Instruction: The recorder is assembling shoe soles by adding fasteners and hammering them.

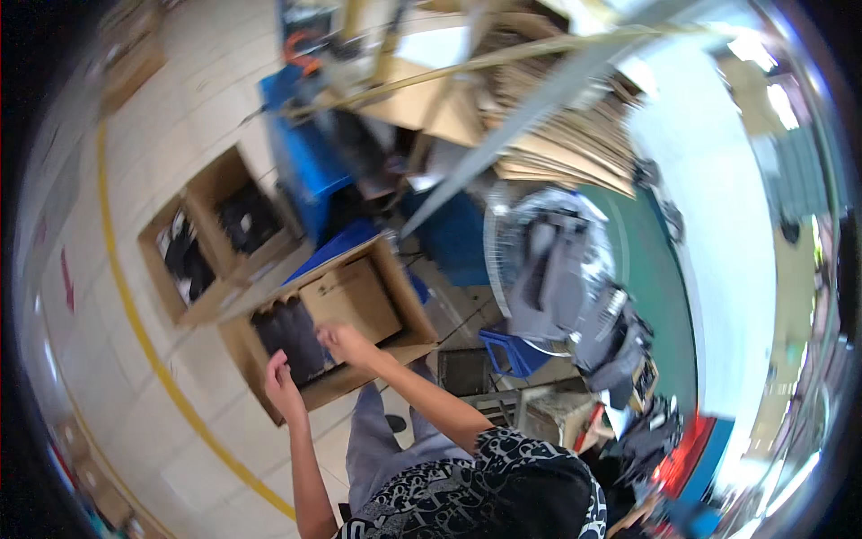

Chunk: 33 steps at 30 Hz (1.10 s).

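My left hand point(281, 386) is at the near left edge of an open cardboard box point(417, 314), its fingers pointing up and partly apart, with nothing seen in it. Over the box's middle is my right hand point(348, 345), its fingers curled closed; whatever may be between them is too small or blurred to make out. Dark grey flat pieces point(289, 334) with a scalloped edge lie in the box's left part, between the two hands. Beside them in the box lies a brown cardboard panel point(357, 298).
A divided carton point(184, 193) with dark pieces stands beyond the box. To the right are a round clear tub point(498, 260) heaped with grey pieces point(557, 260) and a blue stool point(512, 352). Stacked cardboard sheets point(566, 144) lie at the far right, behind a slanting metal bar point(503, 135).
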Tool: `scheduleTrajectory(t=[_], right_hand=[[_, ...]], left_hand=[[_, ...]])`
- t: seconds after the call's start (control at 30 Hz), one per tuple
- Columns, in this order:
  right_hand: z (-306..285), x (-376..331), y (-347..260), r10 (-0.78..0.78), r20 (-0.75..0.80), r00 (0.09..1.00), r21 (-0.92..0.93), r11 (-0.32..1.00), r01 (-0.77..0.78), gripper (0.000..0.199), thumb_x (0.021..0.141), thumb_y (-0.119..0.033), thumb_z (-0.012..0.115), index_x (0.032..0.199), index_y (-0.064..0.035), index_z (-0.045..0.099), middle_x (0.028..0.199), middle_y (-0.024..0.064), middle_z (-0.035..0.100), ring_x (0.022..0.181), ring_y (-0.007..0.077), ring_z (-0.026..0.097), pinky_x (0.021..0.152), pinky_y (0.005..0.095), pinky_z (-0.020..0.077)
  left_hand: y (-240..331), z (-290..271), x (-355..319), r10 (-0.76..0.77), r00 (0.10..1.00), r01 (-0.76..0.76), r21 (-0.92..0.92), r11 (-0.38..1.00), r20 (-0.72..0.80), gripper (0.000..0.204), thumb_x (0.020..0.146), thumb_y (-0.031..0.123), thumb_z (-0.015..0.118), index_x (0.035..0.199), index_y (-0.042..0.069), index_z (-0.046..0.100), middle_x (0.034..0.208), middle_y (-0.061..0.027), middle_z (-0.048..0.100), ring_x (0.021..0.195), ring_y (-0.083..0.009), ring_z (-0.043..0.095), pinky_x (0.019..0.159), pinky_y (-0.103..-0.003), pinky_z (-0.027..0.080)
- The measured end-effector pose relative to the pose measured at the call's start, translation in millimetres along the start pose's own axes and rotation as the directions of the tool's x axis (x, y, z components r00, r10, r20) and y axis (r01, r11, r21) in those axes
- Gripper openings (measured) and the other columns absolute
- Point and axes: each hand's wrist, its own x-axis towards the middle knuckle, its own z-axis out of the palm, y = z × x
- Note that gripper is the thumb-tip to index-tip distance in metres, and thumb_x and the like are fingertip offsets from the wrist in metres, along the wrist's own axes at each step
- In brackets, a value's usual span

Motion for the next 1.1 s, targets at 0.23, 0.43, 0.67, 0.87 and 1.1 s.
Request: scheduleTrajectory(t=[0.23,0.43,0.67,0.87,1.1], right_hand=[[-374,-199,-174,0.063,-0.946,0.318,-0.091,0.890,-0.447,0.021,0.092,-0.019,0.057,0.098,-0.0001,0.063,0.079,0.0155,0.066,0.069,0.0250,0.064,0.063,0.0361,0.0497],[-464,-241,-61,0.106,-0.853,0.510,-0.206,0.830,-0.518,0.037,0.086,-0.031,0.067,0.098,0.0038,0.065,0.084,0.0184,0.067,0.078,0.0286,0.065,0.071,0.0367,0.0511],[-501,-293,-53,0.345,-0.813,0.469,0.316,0.938,-0.141,0.028,0.091,-0.024,0.060,0.092,0.0034,0.063,0.073,0.0063,0.061,0.070,0.0127,0.052,0.065,0.0308,0.0433],[-511,-284,-82,0.141,-0.842,0.520,0.021,0.973,-0.231,0.033,0.098,-0.029,0.052,0.102,0.0016,0.062,0.088,0.0091,0.064,0.084,0.0187,0.057,0.076,0.0315,0.0450],[-527,-312,-58,0.458,-0.759,0.462,0.596,0.775,0.211,0.022,0.090,-0.009,0.062,0.109,0.0008,0.056,0.091,0.0053,0.065,0.081,0.0104,0.059,0.074,0.0226,0.0471]], left_hand=[[268,215,-99,0.331,0.723,-0.152,-0.329,0.932,0.606,0.031,0.094,0.024,0.059,0.109,-0.003,0.062,0.095,-0.0135,0.069,0.087,-0.0162,0.066,0.074,-0.028,0.051],[337,367,-158,0.413,0.434,-0.556,-0.123,0.822,0.801,0.047,0.085,0.035,0.066,0.109,-0.005,0.060,0.095,-0.0239,0.067,0.090,-0.0339,0.066,0.076,-0.038,0.051],[352,354,-180,0.188,0.270,0.246,-0.256,0.935,0.944,0.024,0.091,0.009,0.061,0.113,0.001,0.056,0.104,-0.0064,0.065,0.090,-0.0137,0.062,0.080,-0.028,0.051],[358,362,-227,0.296,0.199,-0.116,-0.278,0.954,0.934,0.038,0.093,0.026,0.060,0.122,0.002,0.055,0.120,-0.0129,0.058,0.112,-0.0253,0.054,0.096,-0.036,0.041],[364,414,-264,0.341,0.301,-0.797,0.039,0.602,0.891,0.051,0.092,0.044,0.056,0.122,0.003,0.058,0.134,-0.0217,0.046,0.124,-0.0386,0.040,0.103,-0.047,0.033]])
